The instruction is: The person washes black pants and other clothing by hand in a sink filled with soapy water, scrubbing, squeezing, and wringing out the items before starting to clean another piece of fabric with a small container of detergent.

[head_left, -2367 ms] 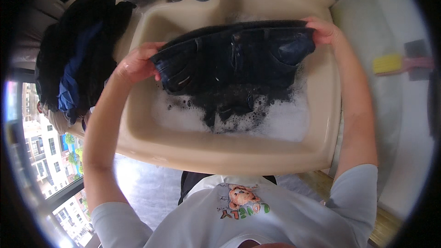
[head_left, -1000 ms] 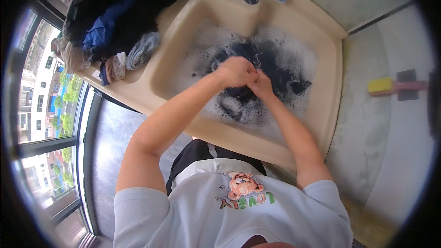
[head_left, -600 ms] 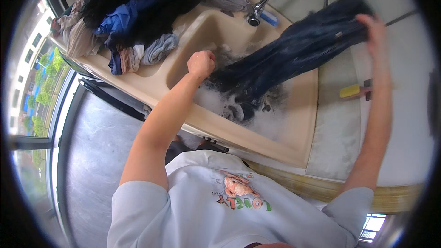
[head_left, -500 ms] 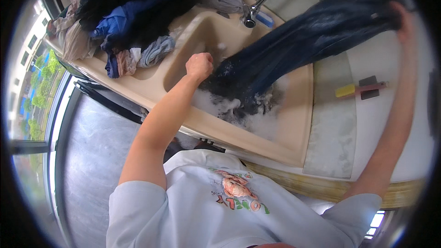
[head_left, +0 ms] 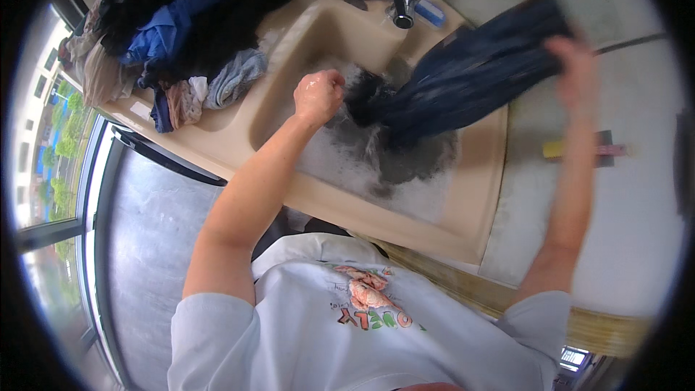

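Observation:
A wet, dark blue garment (head_left: pixel 478 65), long like a pair of trousers, is stretched across a beige sink (head_left: pixel 470 239). My left hand (head_left: pixel 318 94) is closed over the sink, gripping the garment's left end where dark cloth bunches beside the fingers. Farther right, my right hand (head_left: pixel 572 65) is smeared by motion but closed on the raised right end. The garment's middle sags toward grey, foamy water (head_left: pixel 420 166), and its lower part dips near the surface.
A heap of clothes (head_left: pixel 188 29) lies on the sink's left ledge. The chrome faucet (head_left: pixel 405 11) stands at the back, beside a blue-and-white item (head_left: pixel 430 13). A yellow-bristled brush (head_left: pixel 553 149) lies on the right counter, partly behind my right forearm. A window is at far left.
My right hand has moved left and down, bringing the garment's right end closer to the sink. The garment is less stretched. My left hand stays closed in nearly the same place.

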Action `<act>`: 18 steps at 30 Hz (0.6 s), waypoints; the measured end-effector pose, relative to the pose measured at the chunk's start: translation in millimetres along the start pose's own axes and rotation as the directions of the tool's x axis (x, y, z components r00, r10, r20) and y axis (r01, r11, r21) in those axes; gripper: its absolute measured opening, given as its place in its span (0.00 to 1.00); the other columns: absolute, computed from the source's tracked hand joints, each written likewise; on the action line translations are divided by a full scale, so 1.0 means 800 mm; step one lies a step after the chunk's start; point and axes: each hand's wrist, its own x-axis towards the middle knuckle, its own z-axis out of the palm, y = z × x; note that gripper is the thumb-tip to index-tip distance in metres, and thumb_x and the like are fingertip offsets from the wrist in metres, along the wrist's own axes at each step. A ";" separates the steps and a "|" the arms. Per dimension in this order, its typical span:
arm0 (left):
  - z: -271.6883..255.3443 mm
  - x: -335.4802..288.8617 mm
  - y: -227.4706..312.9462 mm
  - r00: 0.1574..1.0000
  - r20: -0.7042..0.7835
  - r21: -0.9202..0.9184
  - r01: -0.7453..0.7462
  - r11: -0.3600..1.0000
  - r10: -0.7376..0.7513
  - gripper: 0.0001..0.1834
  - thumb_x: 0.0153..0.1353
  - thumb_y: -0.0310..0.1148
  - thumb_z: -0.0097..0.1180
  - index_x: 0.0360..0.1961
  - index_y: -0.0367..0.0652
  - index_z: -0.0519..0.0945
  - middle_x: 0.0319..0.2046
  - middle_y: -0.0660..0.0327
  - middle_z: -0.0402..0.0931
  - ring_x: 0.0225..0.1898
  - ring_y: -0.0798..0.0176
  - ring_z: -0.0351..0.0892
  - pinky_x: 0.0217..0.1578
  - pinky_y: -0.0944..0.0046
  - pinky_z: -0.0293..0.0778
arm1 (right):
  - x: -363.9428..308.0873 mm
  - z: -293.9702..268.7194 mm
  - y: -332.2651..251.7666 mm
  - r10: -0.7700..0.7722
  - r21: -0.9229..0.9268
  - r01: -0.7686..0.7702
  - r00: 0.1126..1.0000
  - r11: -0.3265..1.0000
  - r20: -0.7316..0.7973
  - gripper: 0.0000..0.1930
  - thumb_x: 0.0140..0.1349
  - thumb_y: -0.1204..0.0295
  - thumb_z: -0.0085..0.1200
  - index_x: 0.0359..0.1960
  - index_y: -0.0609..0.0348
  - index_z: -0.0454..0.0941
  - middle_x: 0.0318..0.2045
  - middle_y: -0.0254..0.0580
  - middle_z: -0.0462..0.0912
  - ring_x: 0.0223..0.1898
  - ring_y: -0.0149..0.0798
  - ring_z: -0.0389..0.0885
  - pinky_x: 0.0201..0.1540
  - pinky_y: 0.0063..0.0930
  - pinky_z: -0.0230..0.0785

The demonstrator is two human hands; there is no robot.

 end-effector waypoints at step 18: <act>-0.004 -0.012 0.010 0.892 0.199 -0.125 -0.387 0.913 0.405 0.50 0.32 0.45 0.67 0.58 0.46 0.55 0.50 0.49 0.62 0.53 0.47 0.59 0.50 0.57 0.61 | 0.023 0.116 -0.135 0.621 0.925 -0.368 0.703 -0.099 0.346 0.28 0.37 0.83 0.53 0.47 0.70 0.67 0.34 0.43 0.76 0.33 0.35 0.75 0.38 0.24 0.68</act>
